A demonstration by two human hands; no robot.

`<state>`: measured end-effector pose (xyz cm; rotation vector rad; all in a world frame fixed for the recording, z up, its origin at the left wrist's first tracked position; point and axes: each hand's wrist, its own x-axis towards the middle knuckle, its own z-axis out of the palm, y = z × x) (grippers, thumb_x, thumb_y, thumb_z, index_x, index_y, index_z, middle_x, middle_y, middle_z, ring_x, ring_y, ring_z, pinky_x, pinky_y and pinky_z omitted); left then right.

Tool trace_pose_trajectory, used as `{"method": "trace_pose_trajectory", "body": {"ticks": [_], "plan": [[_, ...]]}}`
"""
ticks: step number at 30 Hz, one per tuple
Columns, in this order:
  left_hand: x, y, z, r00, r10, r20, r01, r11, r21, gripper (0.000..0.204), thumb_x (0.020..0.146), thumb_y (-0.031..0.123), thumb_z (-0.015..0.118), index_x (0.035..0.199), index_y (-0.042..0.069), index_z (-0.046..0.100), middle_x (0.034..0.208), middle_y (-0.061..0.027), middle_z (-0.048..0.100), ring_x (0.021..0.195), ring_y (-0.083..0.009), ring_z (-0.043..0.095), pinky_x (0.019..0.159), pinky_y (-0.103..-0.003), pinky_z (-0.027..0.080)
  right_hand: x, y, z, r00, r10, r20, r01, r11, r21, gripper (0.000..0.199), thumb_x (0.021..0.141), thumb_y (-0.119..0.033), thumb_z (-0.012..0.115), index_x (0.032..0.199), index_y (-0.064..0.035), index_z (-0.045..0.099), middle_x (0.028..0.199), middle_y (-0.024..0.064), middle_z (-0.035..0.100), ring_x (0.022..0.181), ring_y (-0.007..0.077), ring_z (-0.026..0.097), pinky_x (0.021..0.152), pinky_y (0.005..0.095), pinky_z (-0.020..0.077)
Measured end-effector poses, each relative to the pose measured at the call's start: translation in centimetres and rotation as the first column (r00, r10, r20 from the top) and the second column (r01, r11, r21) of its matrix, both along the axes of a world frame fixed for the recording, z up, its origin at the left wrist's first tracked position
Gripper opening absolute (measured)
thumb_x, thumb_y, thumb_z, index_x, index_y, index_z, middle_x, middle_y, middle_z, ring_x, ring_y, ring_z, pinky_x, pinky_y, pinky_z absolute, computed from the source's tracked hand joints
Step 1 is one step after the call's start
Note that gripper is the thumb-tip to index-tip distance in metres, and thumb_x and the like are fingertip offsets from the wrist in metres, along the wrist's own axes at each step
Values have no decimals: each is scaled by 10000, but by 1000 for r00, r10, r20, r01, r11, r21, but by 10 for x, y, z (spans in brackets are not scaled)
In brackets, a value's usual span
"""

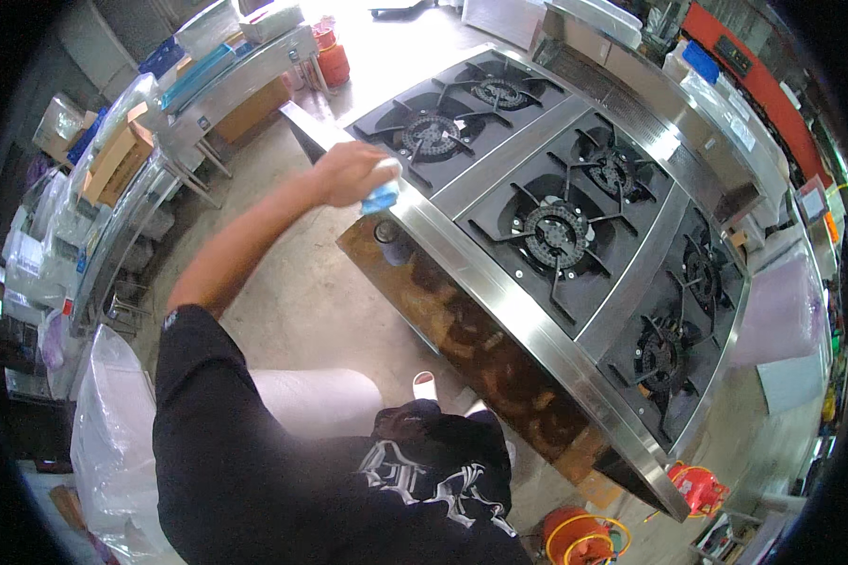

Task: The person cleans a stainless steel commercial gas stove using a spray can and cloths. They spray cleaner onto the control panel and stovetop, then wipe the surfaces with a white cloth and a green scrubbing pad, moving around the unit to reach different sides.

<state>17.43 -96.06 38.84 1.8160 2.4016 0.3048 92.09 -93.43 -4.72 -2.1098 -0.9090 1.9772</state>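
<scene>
My left hand [347, 175] is closed around a crumpled blue and white cloth [381, 196], slightly blurred. It holds the cloth at the left part of the steel front edge [499, 292] of a large gas range [575, 323]. Several black burners with pan supports, such as this burner [553, 235], sit in dark panels on top. Under the front edge, a brown, stained lower board [462, 325] shows, with a grey cylinder [392, 243] near its left end. My right hand is out of sight.
Red gas cylinders stand by the range's near right corner [575, 539] and at the back left [332, 62]. Along the left runs a steel bench with an open cardboard box [120, 158] and plastic-wrapped goods. A wrapped white roll [316, 400] lies beside me.
</scene>
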Motion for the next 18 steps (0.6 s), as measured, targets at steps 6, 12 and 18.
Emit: {"method": "trace_pose_trajectory", "body": {"ticks": [6,12,18], "plan": [[167,32,-42,905,-417,-79,409,806,428,322,860,376,694,854,66,609,812,-105,599,757,-293,617,706,-407,502,-39,32,25,999,-19,47,17,999,47,289,962,-350,548,1062,-96,642,865,68,625,828,275,622,721,429,497],[27,-1,-47,962,-272,-20,257,880,399,245,830,259,721,1011,101,675,932,-89,643,862,-290,639,810,-436,511,-79,69,15,997,31,67,-33,999,30,297,971,-343,539,1082,-89,646,892,74,633,846,282,626,740,425,500],[-154,-33,-1,990,-39,-133,37,999,-17,219,930,251,598,1029,83,696,970,-163,680,972,-352,640,878,-465,502,-160,99,-3,994,98,47,-99,995,14,305,981,-336,530,1102,-83,650,919,80,642,863,289,630,760,421,503]]}}
